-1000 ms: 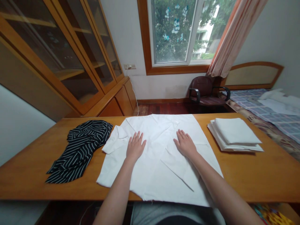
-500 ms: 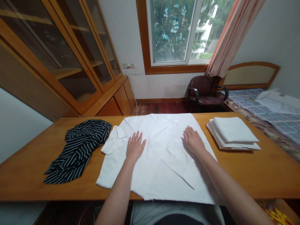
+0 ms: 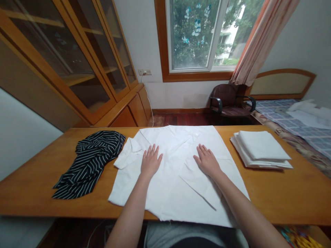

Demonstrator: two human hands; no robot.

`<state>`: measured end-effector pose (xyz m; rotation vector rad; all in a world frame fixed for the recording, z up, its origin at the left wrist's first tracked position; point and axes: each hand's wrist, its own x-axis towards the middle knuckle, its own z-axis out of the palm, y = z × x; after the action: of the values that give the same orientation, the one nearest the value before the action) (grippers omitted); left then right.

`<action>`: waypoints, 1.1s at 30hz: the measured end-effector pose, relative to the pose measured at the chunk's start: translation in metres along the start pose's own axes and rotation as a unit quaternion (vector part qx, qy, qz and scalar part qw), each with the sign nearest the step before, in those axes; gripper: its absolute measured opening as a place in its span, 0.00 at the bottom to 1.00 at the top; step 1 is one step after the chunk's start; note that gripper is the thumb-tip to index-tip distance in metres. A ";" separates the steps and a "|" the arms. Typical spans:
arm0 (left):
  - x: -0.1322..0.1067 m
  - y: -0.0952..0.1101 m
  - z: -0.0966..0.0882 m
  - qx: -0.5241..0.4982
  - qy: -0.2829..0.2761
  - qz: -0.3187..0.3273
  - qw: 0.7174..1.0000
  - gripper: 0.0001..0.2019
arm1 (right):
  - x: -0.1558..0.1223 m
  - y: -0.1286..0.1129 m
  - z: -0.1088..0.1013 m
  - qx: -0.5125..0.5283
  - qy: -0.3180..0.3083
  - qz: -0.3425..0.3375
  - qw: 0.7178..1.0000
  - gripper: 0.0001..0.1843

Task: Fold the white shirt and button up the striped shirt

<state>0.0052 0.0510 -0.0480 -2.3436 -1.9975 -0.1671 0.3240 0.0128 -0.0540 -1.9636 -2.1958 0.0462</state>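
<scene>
A white garment, which looks like a short-sleeved shirt, lies spread on the wooden table in front of me. One sleeve sticks out at its left, while the right side is folded inward over the body. My left hand rests flat on the left part of the cloth, fingers stretched out. On the right part, my right hand also lies flat with its fingers extended, beside the folded-in section. Neither hand grips anything.
On the table, a black garment with white stripes lies crumpled at the left. A stack of folded white cloths sits at the right. Beyond stand a glass-door cabinet, an armchair and a bed.
My right hand has slid a little to the left across the white garment. My left hand stays in about the same place on the cloth. The view has shifted slightly.
</scene>
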 end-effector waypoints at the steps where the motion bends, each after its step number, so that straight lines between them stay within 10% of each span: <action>1: 0.000 0.000 0.000 0.000 0.000 0.001 1.000 0.30 | -0.002 0.010 0.000 -0.006 0.003 0.010 1.000 0.34; 9: 0.005 -0.003 -0.002 -0.011 -0.026 0.001 1.000 0.30 | -0.017 0.072 0.000 -0.041 0.029 0.045 0.998 0.36; 22: 0.068 -0.050 0.000 -0.016 -0.059 -0.027 0.998 0.31 | -0.015 0.071 -0.001 -0.037 0.062 0.036 0.997 0.29; 27: 0.064 -0.048 0.003 -0.011 -0.042 -0.037 0.998 0.31 | 0.011 0.026 -0.007 0.004 0.079 0.062 0.995 0.28; 33: 0.064 -0.049 0.005 -0.001 -0.033 -0.034 0.999 0.32 | 0.045 -0.082 -0.003 0.065 0.027 -0.070 0.995 0.33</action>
<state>-0.0326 0.1220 -0.0467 -2.3149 -2.1088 -0.0965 0.2395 0.0469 -0.0329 -1.7184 -2.2291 0.1116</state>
